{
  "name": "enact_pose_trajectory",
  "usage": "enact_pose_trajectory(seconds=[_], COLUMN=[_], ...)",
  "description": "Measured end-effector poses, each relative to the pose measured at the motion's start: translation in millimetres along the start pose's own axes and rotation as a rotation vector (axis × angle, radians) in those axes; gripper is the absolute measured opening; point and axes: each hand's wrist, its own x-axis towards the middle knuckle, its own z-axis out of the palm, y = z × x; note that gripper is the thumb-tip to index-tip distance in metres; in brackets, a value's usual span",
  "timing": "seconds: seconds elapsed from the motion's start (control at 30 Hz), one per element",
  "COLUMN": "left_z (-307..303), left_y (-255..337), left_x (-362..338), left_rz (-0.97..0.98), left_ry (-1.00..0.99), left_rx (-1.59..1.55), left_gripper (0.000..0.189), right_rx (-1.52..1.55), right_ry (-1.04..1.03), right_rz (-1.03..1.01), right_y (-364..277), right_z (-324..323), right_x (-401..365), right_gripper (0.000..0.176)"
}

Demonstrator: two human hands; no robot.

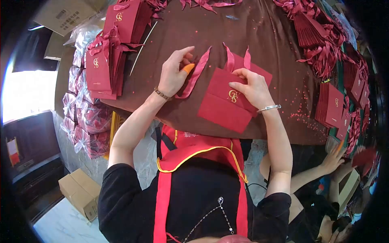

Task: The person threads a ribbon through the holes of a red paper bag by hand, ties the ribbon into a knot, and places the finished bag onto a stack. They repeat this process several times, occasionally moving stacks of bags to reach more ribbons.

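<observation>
My right hand (252,88) grips the upper part of a red paper bag (227,106) with gold lettering, thumb on its front. Pink ribbon ends (229,58) stick up above this bag, and another red piece shows behind it. To the left, my left hand (177,69) is raised over the brown cloth, fingers curled, with an orange cover (187,68) on its thumb or a finger. A loose pink ribbon (198,73) lies beside that hand; whether the fingers touch it or hold anything is hidden.
Stacks of red bags stand at the left (100,71) and right (333,103) of the brown tablecloth (170,32). Plastic-wrapped bundles (87,121) are at the left edge. A cardboard box (81,193) sits lower left. Another person's hand (333,162) shows lower right.
</observation>
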Motion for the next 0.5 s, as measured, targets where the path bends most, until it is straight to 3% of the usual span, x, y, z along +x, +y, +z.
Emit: enact_pose_trajectory(seconds=[0.07,0.13,0.23,0.37,0.5], left_z=[-3,-9,-8,-1,-4], left_y=[-2,-8,-12,-16,-13], left_x=[2,5,5,6,13], left_rz=[-0.033,0.217,0.225,0.288,0.224], left_ry=[0.018,0.016,-0.009,0.033,-0.035], left_rx=[-0.049,0.374,0.615,0.679,0.665], left_gripper=[0.044,0.033,0.023,0.015,0.009], right_rx=[0.005,-0.059,-0.016,0.013,0.104], right_ry=[0.003,0.012,-0.011,-0.002,-0.058], right_rz=[-0.008,-0.017,0.000,0.001,0.042], right_y=[-1,-5,-7,-3,0], right_z=[0,-2,-5,-4,-6], right_x=[0,-1,-1,-1,0], right_gripper=[0.036,0.037,0.037,0.037,0.036])
